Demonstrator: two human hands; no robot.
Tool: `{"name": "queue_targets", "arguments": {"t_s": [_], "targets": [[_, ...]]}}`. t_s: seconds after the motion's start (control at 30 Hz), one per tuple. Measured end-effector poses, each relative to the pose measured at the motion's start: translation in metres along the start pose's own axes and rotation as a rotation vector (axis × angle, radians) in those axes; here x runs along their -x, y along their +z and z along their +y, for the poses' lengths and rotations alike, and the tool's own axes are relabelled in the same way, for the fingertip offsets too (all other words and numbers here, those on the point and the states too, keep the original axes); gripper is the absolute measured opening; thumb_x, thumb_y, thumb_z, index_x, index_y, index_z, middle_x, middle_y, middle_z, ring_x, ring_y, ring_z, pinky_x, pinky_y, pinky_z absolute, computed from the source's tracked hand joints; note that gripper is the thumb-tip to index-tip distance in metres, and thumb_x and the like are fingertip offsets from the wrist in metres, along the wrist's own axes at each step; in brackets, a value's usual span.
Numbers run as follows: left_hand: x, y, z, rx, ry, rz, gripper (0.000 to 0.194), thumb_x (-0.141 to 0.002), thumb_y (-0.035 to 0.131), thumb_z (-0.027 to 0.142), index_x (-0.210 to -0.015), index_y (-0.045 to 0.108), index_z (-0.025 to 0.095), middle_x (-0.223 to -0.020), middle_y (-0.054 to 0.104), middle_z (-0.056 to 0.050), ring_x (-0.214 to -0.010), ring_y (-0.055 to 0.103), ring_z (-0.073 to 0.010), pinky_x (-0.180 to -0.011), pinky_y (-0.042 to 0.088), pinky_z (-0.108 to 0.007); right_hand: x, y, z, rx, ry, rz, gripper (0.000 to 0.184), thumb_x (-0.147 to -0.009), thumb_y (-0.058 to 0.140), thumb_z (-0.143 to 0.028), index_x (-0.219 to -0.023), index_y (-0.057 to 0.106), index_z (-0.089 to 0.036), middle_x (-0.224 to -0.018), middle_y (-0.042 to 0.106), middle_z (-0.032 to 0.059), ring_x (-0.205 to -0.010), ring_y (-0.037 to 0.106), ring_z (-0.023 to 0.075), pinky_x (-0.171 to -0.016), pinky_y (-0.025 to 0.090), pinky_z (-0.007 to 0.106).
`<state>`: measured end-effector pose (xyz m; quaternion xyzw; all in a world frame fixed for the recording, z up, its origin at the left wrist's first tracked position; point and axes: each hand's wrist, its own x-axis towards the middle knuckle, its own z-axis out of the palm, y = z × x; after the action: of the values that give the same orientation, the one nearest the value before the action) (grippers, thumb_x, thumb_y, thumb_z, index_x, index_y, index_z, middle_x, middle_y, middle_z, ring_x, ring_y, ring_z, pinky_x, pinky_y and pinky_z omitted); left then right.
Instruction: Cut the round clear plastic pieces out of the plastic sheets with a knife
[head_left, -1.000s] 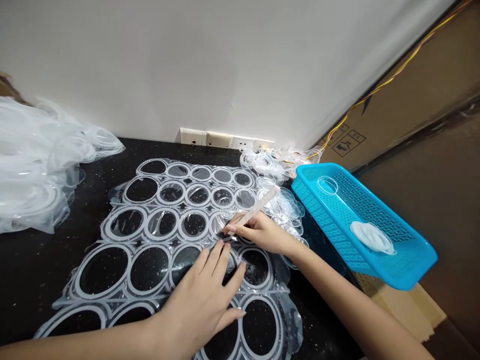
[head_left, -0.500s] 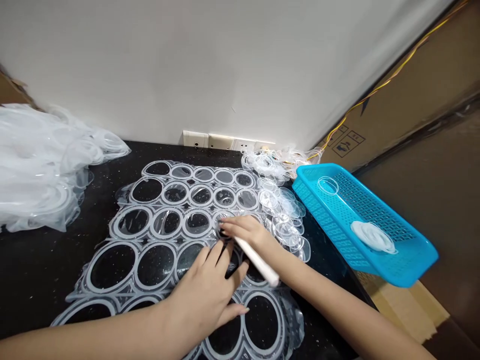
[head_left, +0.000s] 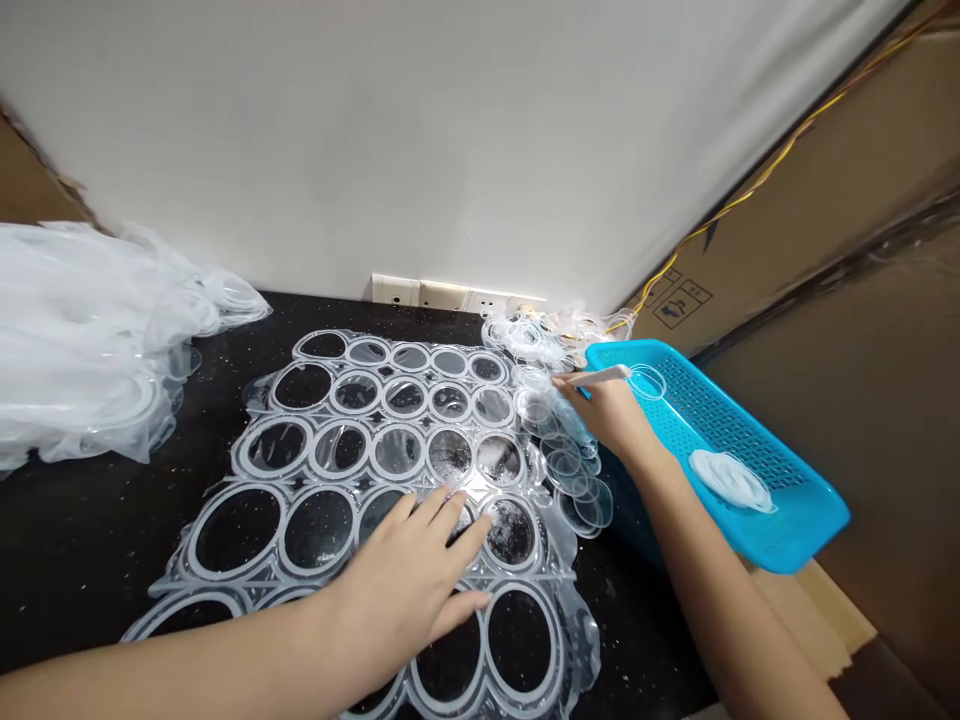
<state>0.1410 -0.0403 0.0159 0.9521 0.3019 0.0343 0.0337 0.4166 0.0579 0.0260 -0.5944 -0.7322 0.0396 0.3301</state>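
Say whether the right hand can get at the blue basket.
Likely yes: the right hand is right beside the blue basket, and nothing appears to stand between them. It holds a stick, though, which may get in the way.

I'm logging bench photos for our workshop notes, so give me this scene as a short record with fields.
Left hand: spread flat on a clear plastic sheet with round cut-outs
Right hand: grips a white stick, its tip beside a clear plastic ring
Nearby: loose clear plastic discs
Surface: black speckled countertop
Container: blue plastic basket, holding the ring and a white plastic bundle
Far left: heap of clear plastic offcuts
Behind: wall sockets
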Motion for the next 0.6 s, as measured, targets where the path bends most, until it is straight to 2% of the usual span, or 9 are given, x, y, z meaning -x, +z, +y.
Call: {"name": "queue_targets", "arguments": {"t_s": [0.13,0.27,0.33,0.43,0.53,0.6], "targets": [[0.011,-0.003,-0.005,-0.042,0.012,0.094,0.045,-0.089,0.043,0.048,-0.123,0.052,0.020,-0.122,0.058,-0.010,-0.113,0.054,-0.0247,-0.082,0.046,-0.036,0.001,-0.015,-0.011,0.062,-0.038,-0.122,0.022,-0.082,0.055,-0.037,-0.074,0.068,-0.021,-0.087,0.070,0.0091,-0.078,0.065,0.0266,-0.068,0.052,0.042],[0.032,0.001,-0.014,-0.155,-0.034,0.220,0.044,-0.089,0.042,0.048,-0.121,0.055,0.021,-0.122,0.058,-0.015,-0.112,0.054,-0.0279,-0.084,0.043,-0.038,-0.002,-0.016,-0.054,0.018,-0.075,-0.219,0.025,-0.087,0.050,-0.037,-0.081,0.068,-0.020,-0.088,0.069,0.0080,-0.080,0.063,0.0229,-0.068,0.050,0.037],[0.040,0.005,-0.020,-0.182,-0.057,0.229,0.046,-0.089,0.040,0.050,-0.122,0.054,0.021,-0.122,0.057,-0.017,-0.112,0.054,-0.0294,-0.085,0.042,-0.039,-0.002,-0.006,-0.082,-0.133,-0.080,-0.295,0.027,-0.088,0.049,-0.039,-0.083,0.067,-0.019,-0.086,0.067,0.0067,-0.078,0.062,0.0193,-0.067,0.050,0.033],[0.045,0.010,-0.026,-0.189,-0.075,0.223,0.047,-0.090,0.037,0.051,-0.122,0.055,0.020,-0.121,0.057,-0.018,-0.111,0.055,-0.0303,-0.085,0.042,-0.039,-0.001,0.022,-0.119,-0.385,-0.071,-0.501,0.025,-0.087,0.052,-0.038,-0.084,0.066,-0.018,-0.082,0.066,0.0043,-0.075,0.061,0.0154,-0.067,0.050,0.029],[0.045,0.015,-0.028,-0.199,-0.070,0.223,0.047,-0.089,0.037,0.052,-0.120,0.055,0.021,-0.118,0.059,-0.019,-0.109,0.057,-0.0299,-0.084,0.043,-0.038,0.002,0.049,-0.137,-0.505,-0.055,-0.699,0.024,-0.087,0.053,-0.034,-0.083,0.067,-0.015,-0.080,0.067,0.0035,-0.075,0.062,0.0142,-0.069,0.050,0.027],[0.044,0.016,-0.028,-0.212,-0.069,0.242,0.047,-0.088,0.039,0.052,-0.120,0.056,0.020,-0.118,0.059,-0.019,-0.108,0.057,-0.0298,-0.083,0.043,-0.038,0.003,0.060,-0.138,-0.510,-0.034,-0.745,0.024,-0.088,0.053,-0.031,-0.083,0.067,-0.014,-0.080,0.067,0.0041,-0.076,0.062,0.0145,-0.070,0.050,0.028]]}}
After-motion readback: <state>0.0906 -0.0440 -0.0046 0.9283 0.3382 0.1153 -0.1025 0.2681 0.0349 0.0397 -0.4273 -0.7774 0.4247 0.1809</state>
